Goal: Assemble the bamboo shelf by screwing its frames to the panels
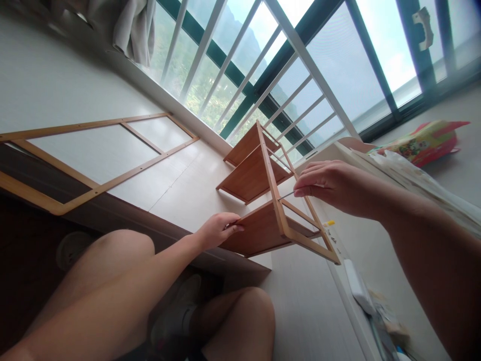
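- We see the fitted side frame (271,173), light wood with two long rails and crossbars, standing tilted.
- We count three reddish-brown boards jutting from one side of the fitted side frame: near board (257,230), middle board (251,175), far board (242,145).
- We see a thin rod (286,195) reaching the fitted side frame's rail, level with the near board.
- We find a loose frame (131,171), rails dotted with holes, lying flat, well apart from the fitted side frame.

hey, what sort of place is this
Probably a room in a home: there's a large window behind white bars, a pale curtain and a small wooden shelf unit.
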Demonstrator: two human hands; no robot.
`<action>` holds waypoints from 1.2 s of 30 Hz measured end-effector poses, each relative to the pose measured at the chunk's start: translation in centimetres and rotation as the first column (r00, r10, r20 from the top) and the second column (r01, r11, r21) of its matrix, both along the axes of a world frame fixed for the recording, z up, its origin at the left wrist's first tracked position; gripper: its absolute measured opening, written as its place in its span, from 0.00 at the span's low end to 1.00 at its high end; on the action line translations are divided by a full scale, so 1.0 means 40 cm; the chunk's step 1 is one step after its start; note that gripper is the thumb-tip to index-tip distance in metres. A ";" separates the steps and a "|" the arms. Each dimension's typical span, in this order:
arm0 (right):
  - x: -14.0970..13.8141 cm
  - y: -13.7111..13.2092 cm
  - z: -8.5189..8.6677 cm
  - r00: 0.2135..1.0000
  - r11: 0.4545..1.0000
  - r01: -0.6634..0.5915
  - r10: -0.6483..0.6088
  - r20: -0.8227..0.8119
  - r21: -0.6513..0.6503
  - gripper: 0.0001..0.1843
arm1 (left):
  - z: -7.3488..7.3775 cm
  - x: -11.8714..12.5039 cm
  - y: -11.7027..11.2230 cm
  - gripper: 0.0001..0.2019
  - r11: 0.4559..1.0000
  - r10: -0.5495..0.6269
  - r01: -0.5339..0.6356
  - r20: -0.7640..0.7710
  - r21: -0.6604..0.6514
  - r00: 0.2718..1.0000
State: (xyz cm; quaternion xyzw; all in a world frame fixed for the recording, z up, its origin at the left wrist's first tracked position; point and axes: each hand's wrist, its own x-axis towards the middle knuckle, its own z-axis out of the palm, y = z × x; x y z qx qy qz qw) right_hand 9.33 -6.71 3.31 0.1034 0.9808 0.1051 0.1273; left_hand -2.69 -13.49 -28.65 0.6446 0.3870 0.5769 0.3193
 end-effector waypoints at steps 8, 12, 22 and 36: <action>0.027 -0.013 0.058 0.962 0.983 0.091 -0.047 -0.268 0.157 0.09 | 0.006 -0.001 0.000 0.12 0.999 0.020 -0.020 -0.002 -0.034 1.000; 0.115 -0.044 0.057 0.864 0.958 0.238 -0.135 -0.485 0.157 0.11 | 0.011 -0.007 -0.005 0.13 0.996 -0.028 0.027 -0.011 -0.089 1.000; 0.491 -0.146 -0.322 -0.436 0.834 0.078 -0.464 -0.771 -0.546 0.10 | -0.015 -0.021 0.000 0.19 0.953 -0.135 0.114 -0.057 -0.280 0.989; 0.431 -0.038 -0.753 -0.608 0.481 -0.204 -0.745 -0.275 -0.853 0.19 | 0.064 0.053 -0.040 0.29 0.947 0.252 -0.190 0.230 -0.261 0.940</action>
